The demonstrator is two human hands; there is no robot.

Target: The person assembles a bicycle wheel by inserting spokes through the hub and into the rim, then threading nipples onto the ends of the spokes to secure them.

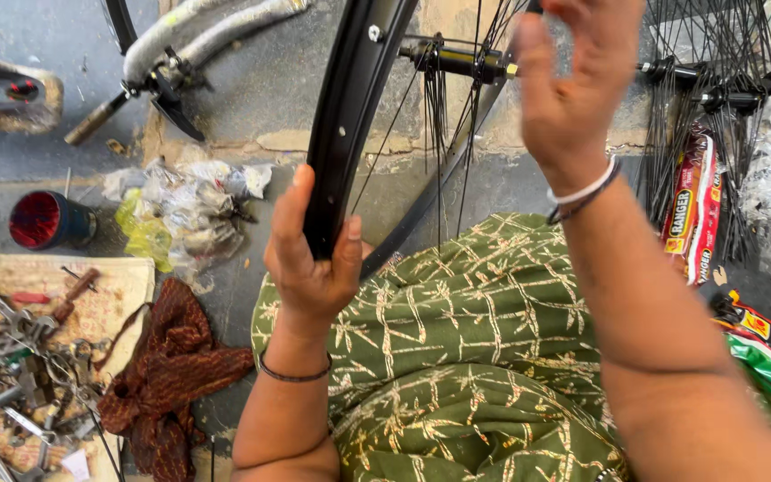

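Surroundings noted on the concrete floor, left and right of the green patterned cloth (475,357).

A red-lined dark cup (45,220) is seen upright at far left, beside crumpled plastic wrapping (187,210). Below it, spanners and loose tools (11,375) are spread on a worn mat (113,286), with a brown rag (171,375) heaped just beside the mat. A bundle of spare spokes (716,98) and red printed packets (693,210) are recorded at right.

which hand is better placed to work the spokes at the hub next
Right, probably. The right hand is up among the spokes beside the hub, fingers loose, apparently holding nothing. The left hand is wrapped round the rim, steadying the wheel, well below the hub.
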